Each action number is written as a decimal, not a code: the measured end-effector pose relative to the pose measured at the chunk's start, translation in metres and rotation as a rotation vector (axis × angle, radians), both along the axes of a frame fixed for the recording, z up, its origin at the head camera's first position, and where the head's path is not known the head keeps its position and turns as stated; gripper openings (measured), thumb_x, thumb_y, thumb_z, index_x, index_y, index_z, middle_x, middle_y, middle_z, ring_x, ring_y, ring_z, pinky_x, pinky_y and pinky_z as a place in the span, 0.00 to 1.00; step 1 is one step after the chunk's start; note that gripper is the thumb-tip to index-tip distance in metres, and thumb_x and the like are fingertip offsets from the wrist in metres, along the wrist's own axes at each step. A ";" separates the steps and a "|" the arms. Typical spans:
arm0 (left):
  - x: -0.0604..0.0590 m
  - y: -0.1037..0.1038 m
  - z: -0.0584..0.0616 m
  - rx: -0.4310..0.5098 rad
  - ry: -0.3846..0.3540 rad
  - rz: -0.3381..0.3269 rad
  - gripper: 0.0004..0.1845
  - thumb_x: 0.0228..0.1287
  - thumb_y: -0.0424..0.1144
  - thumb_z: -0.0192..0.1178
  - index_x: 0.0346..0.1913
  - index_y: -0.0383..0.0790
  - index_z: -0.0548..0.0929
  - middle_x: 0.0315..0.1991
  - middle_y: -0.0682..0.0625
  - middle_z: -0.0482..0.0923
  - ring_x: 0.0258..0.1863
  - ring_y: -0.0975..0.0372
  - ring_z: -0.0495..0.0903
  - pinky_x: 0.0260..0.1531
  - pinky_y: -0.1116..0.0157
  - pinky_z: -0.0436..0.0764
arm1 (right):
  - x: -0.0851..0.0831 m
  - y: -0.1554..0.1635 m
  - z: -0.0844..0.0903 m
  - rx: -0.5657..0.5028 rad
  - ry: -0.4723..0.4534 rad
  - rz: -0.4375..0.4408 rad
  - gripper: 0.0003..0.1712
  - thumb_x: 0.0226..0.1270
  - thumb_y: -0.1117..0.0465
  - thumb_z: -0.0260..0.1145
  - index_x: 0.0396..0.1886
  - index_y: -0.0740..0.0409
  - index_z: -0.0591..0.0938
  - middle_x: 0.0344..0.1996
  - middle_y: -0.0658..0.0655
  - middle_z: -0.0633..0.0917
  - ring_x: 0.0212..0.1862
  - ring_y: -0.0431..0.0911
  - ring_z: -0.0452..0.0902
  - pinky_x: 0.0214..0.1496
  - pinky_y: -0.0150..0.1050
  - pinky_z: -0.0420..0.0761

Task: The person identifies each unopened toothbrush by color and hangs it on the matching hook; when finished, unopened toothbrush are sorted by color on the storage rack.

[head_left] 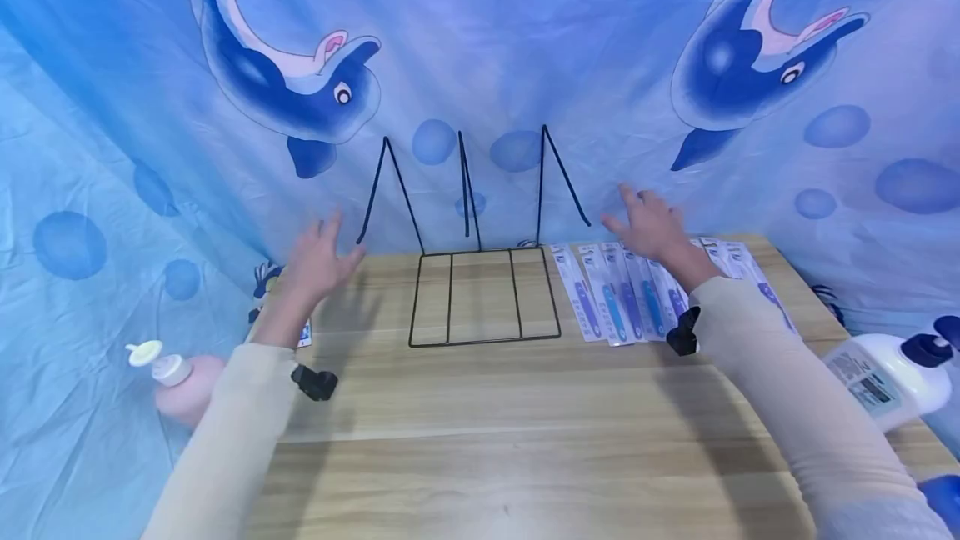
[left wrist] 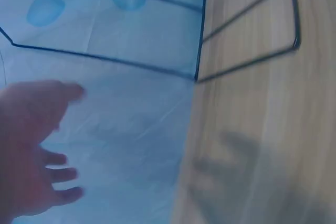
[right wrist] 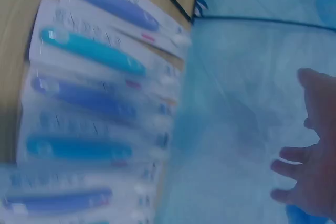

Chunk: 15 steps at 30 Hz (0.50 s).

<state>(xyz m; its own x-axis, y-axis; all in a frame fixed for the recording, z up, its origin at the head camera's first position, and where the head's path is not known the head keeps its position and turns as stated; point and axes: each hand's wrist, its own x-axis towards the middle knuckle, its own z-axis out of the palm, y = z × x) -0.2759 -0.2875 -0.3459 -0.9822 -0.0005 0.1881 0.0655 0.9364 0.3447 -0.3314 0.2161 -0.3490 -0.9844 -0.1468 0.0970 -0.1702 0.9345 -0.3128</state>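
Observation:
A black wire rack stands at the back of the wooden table, with bent prongs rising from its rear bar. To its left my left hand hovers with fingers spread, holding nothing. My right hand is raised on the other side, fingers apart, above a row of packaged toothbrushes. These lie side by side in clear-and-white packs with blue, teal and purple handles. In the left wrist view the left hand is apart from the rack's wire. The right wrist view shows the right hand touching nothing.
A pink pump bottle stands at the left, beyond the left forearm. At the right edge a white bottle with a dark pump leans near the right sleeve. A blue dolphin-print curtain hangs behind the table. Part of a small package shows beside the left wrist.

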 end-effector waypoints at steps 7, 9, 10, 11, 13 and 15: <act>0.017 0.022 -0.051 0.370 -0.147 0.036 0.32 0.66 0.34 0.59 0.70 0.25 0.63 0.62 0.27 0.69 0.58 0.39 0.73 0.56 0.46 0.78 | -0.017 -0.034 -0.037 -0.038 -0.036 0.016 0.39 0.73 0.48 0.59 0.74 0.67 0.62 0.64 0.73 0.71 0.63 0.67 0.68 0.61 0.63 0.73; 0.022 0.028 -0.066 0.439 -0.197 0.047 0.31 0.67 0.33 0.59 0.70 0.25 0.64 0.61 0.29 0.70 0.58 0.41 0.74 0.57 0.48 0.78 | -0.021 -0.044 -0.047 -0.031 -0.032 0.019 0.36 0.72 0.48 0.61 0.70 0.68 0.67 0.61 0.72 0.75 0.61 0.65 0.72 0.58 0.60 0.77; 0.024 0.031 -0.073 0.465 -0.213 0.050 0.31 0.66 0.33 0.59 0.69 0.24 0.65 0.60 0.30 0.72 0.57 0.41 0.74 0.58 0.49 0.78 | -0.022 -0.048 -0.052 -0.025 -0.029 0.016 0.35 0.71 0.49 0.61 0.67 0.69 0.70 0.59 0.72 0.77 0.58 0.64 0.74 0.56 0.58 0.79; 0.026 0.035 -0.078 0.490 -0.231 0.053 0.31 0.66 0.33 0.60 0.69 0.24 0.65 0.60 0.30 0.72 0.58 0.42 0.74 0.59 0.49 0.77 | -0.023 -0.052 -0.057 -0.026 -0.028 0.013 0.33 0.71 0.49 0.62 0.65 0.69 0.73 0.56 0.71 0.79 0.55 0.63 0.76 0.52 0.56 0.81; 0.029 0.041 -0.088 0.517 -0.244 0.052 0.31 0.64 0.32 0.61 0.67 0.23 0.67 0.57 0.31 0.74 0.57 0.42 0.75 0.60 0.49 0.76 | -0.027 -0.058 -0.067 -0.021 -0.035 0.010 0.29 0.70 0.49 0.62 0.58 0.69 0.78 0.48 0.69 0.82 0.47 0.60 0.79 0.44 0.51 0.83; 0.031 0.046 -0.096 0.518 -0.243 0.048 0.30 0.60 0.31 0.62 0.65 0.21 0.69 0.54 0.32 0.77 0.55 0.43 0.76 0.60 0.49 0.76 | -0.029 -0.063 -0.076 -0.025 -0.070 -0.011 0.24 0.70 0.49 0.62 0.49 0.68 0.82 0.39 0.65 0.84 0.37 0.55 0.79 0.34 0.45 0.81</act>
<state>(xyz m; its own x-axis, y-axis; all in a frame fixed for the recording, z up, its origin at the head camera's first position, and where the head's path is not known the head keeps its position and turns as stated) -0.2451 -0.2411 -0.4418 -0.9937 -0.0785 -0.0800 -0.1118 0.6412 0.7592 -0.3608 0.1531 -0.4247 -0.9904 -0.1347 0.0319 -0.1373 0.9277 -0.3471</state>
